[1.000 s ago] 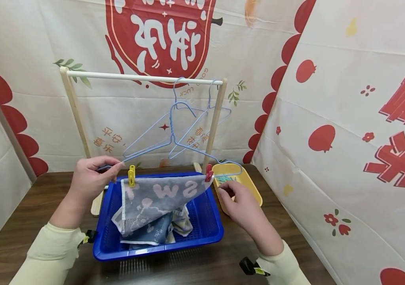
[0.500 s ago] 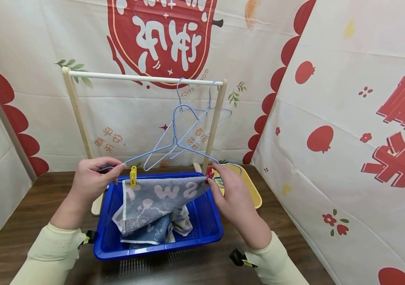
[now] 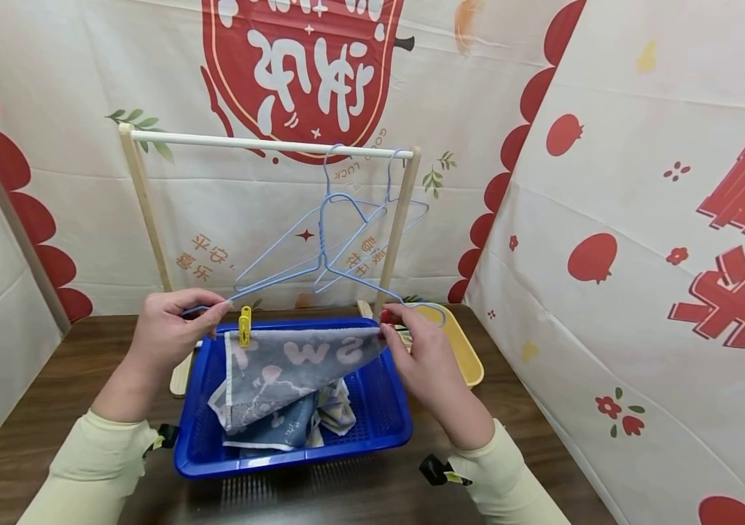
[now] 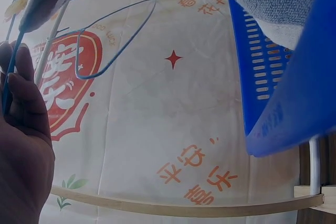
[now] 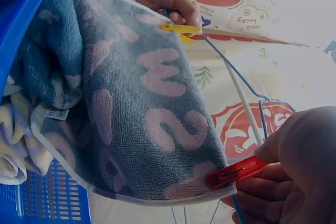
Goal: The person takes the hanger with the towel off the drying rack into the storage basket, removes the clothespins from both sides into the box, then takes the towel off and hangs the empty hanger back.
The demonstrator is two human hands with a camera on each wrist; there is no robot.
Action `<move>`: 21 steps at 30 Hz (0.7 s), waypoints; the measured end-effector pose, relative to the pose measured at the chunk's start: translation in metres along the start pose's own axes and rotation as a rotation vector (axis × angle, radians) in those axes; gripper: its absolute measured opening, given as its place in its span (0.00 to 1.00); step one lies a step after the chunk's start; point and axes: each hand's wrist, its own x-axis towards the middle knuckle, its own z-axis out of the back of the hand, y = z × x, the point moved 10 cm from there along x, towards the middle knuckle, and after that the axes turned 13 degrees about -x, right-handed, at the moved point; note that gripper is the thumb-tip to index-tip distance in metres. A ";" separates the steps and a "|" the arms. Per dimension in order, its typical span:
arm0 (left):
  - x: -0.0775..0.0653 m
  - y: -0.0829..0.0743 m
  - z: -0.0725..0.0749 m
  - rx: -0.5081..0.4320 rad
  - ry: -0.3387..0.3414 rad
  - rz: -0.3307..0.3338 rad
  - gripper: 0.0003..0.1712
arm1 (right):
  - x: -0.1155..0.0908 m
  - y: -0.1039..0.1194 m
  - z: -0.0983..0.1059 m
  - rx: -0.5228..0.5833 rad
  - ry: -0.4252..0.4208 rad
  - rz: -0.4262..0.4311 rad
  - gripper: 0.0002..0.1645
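A grey towel with pink letters [image 3: 307,361] hangs from the lower bar of a blue wire hanger [image 3: 287,276], over the basket. Near its left corner a yellow clothespin [image 3: 245,326] clips it to the bar. At the right corner sits a red clothespin [image 5: 236,172], pinched between the thumb and fingers of my right hand [image 3: 426,354]. My left hand [image 3: 172,328] grips the hanger's left end between thumb and fingers. In the left wrist view that hand [image 4: 23,129] is partly cut off by the frame edge.
Below is a blue basket [image 3: 385,430] with several crumpled cloths [image 3: 336,408]. A yellow tray [image 3: 458,350] stands to its right, partly behind my right hand. Behind them, a rack with a white rail [image 3: 235,141] bears other blue hangers [image 3: 391,182] at its right end.
My right hand has moved left from beside the yellow tray to the towel's right corner and now pinches the red clothespin. A hanger behind has swung. My left hand stays put.
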 end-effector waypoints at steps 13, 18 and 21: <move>-0.001 0.002 0.000 0.013 0.003 0.018 0.10 | 0.002 -0.002 0.001 0.055 -0.016 0.002 0.10; -0.001 0.003 0.000 -0.002 0.000 0.027 0.09 | 0.002 -0.005 0.004 0.096 -0.048 -0.030 0.06; -0.002 0.004 0.001 -0.016 -0.006 0.026 0.05 | 0.001 -0.006 0.006 0.117 -0.073 -0.037 0.06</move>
